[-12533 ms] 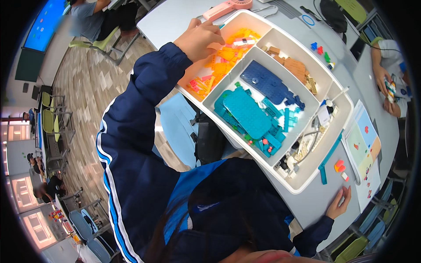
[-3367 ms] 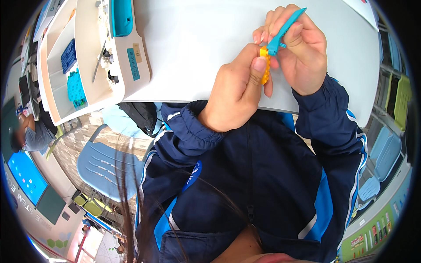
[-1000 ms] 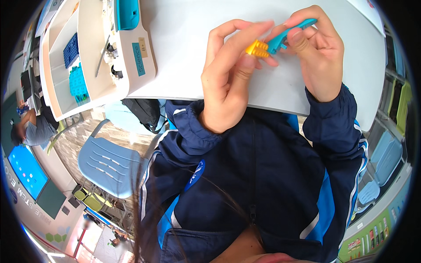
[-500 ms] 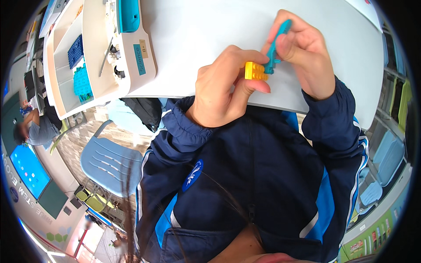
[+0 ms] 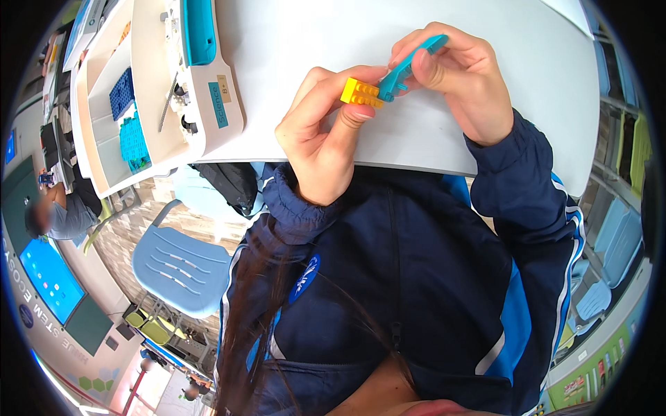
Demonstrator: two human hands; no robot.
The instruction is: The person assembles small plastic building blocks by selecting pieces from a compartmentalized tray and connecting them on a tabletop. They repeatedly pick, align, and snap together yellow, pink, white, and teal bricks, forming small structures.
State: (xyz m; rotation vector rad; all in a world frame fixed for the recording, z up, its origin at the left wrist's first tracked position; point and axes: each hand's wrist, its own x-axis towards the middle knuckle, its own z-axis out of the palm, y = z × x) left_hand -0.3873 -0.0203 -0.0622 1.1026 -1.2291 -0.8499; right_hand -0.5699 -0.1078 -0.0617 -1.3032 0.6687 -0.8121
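A yellow brick [image 5: 361, 92] is pinched by the closed left hand [image 5: 326, 132], and a teal beam [image 5: 409, 64] is gripped by the closed right hand [image 5: 463, 76]; both pieces meet above the white table [image 5: 305, 48]. Blue and teal parts (partly hidden) are kept in the white sorting tray [image 5: 142, 97] at the left.

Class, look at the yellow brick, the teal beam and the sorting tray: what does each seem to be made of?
Yellow brick: likely moulded hard plastic, given its even colour, crisp studs and slight sheen.
Teal beam: probably the same plastic, being smooth, uniform and rigid between the fingers.
Sorting tray: seemingly stiff white plastic, with thin moulded walls and a matte look.
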